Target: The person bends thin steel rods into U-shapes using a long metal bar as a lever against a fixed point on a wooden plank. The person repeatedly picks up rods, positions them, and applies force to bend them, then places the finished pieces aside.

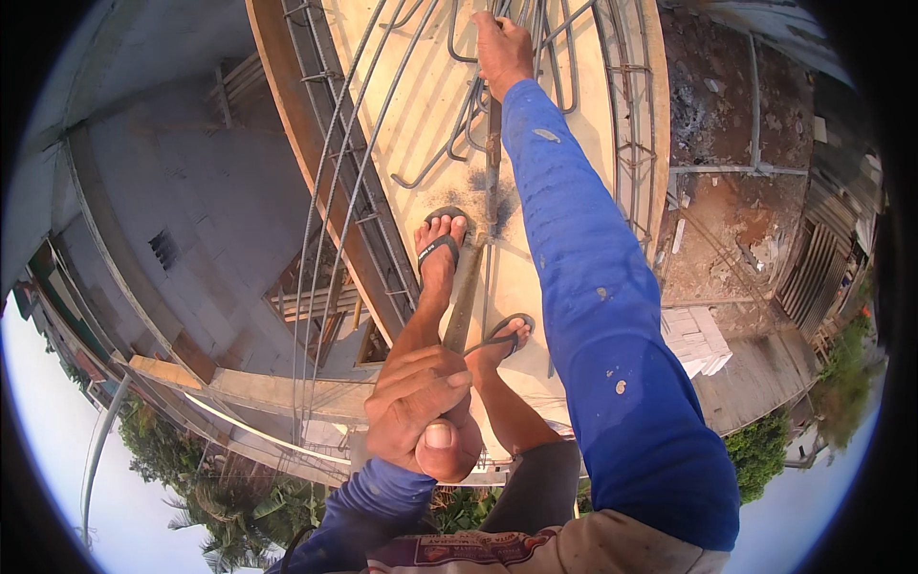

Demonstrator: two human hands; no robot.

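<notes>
My left hand [421,411] is closed in a fist around the near end of a long metal pipe [466,297]. The pipe runs away from me between my sandalled feet. Its far end meets a narrow rusty metal bar [492,172] lying on the pale wooden board [559,191]. Stretched far forward, my right hand [504,55] is closed on a steel rod among several bent rods [564,67]; the exact grip is partly hidden by the fingers. Dark grit [505,201] lies around where pipe and bar meet.
Long thin rebars [354,163] slant along the board's left side. Tied rebar cages run in the formwork channels at left [349,153] and right [631,124]. Beyond the edges, a grey floor [191,220] and a rubble-strewn ground [727,230] lie far below. White blocks [696,340] are stacked at right.
</notes>
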